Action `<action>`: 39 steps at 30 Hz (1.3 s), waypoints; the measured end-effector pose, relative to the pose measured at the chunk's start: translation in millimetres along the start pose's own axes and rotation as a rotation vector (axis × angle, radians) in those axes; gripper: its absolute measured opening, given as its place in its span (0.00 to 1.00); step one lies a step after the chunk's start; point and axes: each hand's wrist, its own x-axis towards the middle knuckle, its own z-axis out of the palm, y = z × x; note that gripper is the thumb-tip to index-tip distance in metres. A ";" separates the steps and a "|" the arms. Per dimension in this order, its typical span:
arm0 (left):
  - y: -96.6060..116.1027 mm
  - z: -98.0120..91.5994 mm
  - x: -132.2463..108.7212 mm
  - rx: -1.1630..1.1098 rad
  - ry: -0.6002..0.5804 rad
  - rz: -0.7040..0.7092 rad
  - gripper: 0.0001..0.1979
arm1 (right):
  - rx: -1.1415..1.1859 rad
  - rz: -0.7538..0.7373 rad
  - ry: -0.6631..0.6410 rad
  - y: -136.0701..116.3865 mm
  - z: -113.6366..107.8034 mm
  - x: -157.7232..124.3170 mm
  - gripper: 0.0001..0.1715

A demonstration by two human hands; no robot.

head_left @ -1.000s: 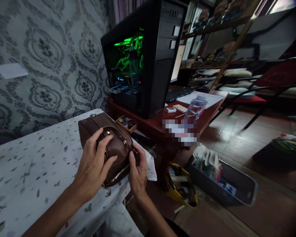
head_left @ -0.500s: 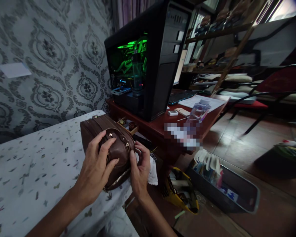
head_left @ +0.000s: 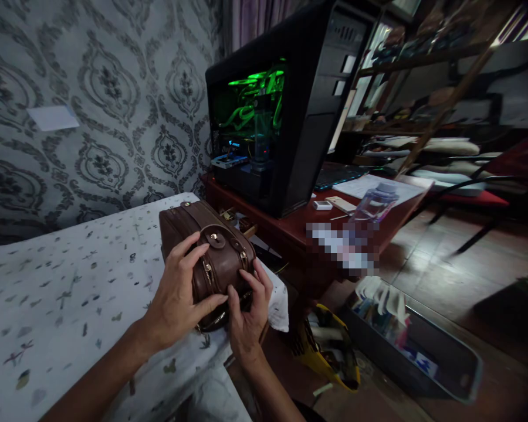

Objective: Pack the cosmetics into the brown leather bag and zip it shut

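Note:
A brown leather bag (head_left: 222, 266) with a top handle, brass zip pulls and a zipper sits on the corner of the patterned white cloth (head_left: 83, 293). My left hand (head_left: 176, 293) grips its near side, fingertips on top by the handle and thumb across the end face. Around the right end curls my right hand (head_left: 250, 310), its fingers on the edge below a zip pull and its thumb against the end face, close to the left thumb. A chain of zipper teeth shows along the lower edge. The underside of the bag is hidden.
Behind stands a black computer case (head_left: 286, 135) with green lights on a red-brown desk (head_left: 286, 231). A plastic bottle (head_left: 374, 208) and papers are on the desk. On the floor lie a yellow-black bag (head_left: 352, 375) and a grey bin (head_left: 460, 375).
The view has shifted left, so everything appears further right. My right fingers have moved down from the zip pull on the bag's edge, and my left thumb has come nearer the right thumb.

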 end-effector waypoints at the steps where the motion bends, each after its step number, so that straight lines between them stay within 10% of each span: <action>1: -3.3 -1.6 -1.9 -0.024 0.006 -0.003 0.38 | 0.005 0.001 0.000 0.2 0.4 -0.6 0.16; 11: -2.5 -10.9 6.8 -0.092 0.019 -0.215 0.20 | 0.010 0.013 -0.020 -4.5 -0.5 0.3 0.16; 19: 14.0 -17.8 27.1 0.071 0.030 -0.124 0.05 | 0.003 0.020 -0.029 -3.4 -0.5 -0.8 0.16; 29: 20.2 -32.8 58.6 -0.120 -0.197 -0.380 0.08 | 0.038 0.016 -0.028 -0.8 0.4 -1.9 0.18; 39: 20.8 -32.5 52.9 -0.416 -0.174 -0.494 0.11 | 0.044 0.006 -0.039 -1.1 1.5 -1.7 0.22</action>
